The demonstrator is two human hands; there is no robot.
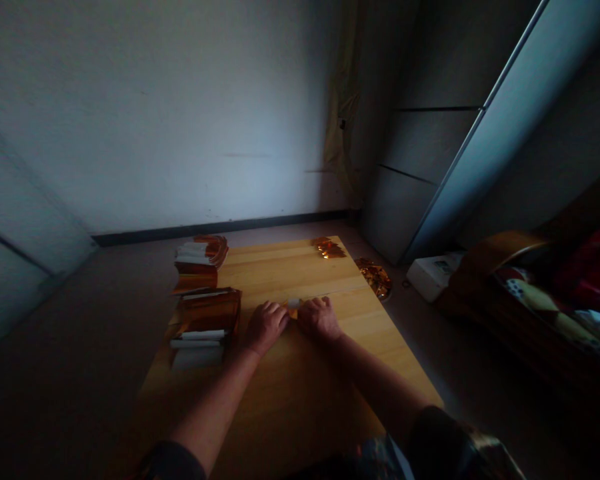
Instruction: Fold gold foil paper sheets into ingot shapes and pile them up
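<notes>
Both my hands rest on a light wooden table [300,393], close together near its middle. My left hand [265,325] and my right hand [319,317] have curled fingers pinching a small gold and white foil paper piece [293,307] between them. Left of my left hand lie stacks of gold foil sheets [207,313] with white undersides, and a further fanned stack of foil sheets [200,257] sits at the table's far left corner.
A small heap of folded gold pieces [329,248] lies at the table's far right corner. More gold pieces [376,277] lie on the floor beside it. A white box [433,275], a wooden bed end [500,260] and a tall cupboard [420,167] stand to the right.
</notes>
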